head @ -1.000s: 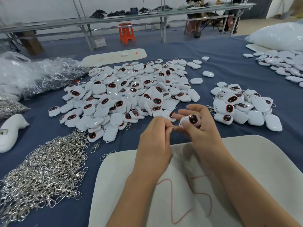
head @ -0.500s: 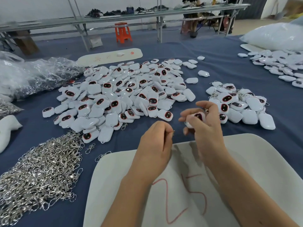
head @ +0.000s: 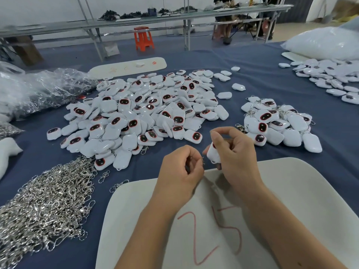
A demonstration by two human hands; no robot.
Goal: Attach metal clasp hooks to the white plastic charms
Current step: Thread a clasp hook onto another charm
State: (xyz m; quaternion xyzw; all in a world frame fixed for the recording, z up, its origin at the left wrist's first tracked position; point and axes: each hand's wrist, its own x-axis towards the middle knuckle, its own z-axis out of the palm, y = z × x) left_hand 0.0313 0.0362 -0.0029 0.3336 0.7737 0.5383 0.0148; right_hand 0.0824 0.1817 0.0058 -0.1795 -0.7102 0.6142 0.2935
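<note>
Right hand (head: 236,152) grips a charm (head: 212,155); left hand (head: 180,171) seemingly pinches a clasp hook (head: 203,160), slightly apart.

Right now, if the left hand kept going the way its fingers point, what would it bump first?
Probably the white charm held in the right hand. The left hand, pinching a small metal clasp, points right toward it, with only a small gap showing; depth is hard to judge.

Bright, even overhead light, soft shadows, glare on plastic; wide-angle bending and blur toward edges.
</note>
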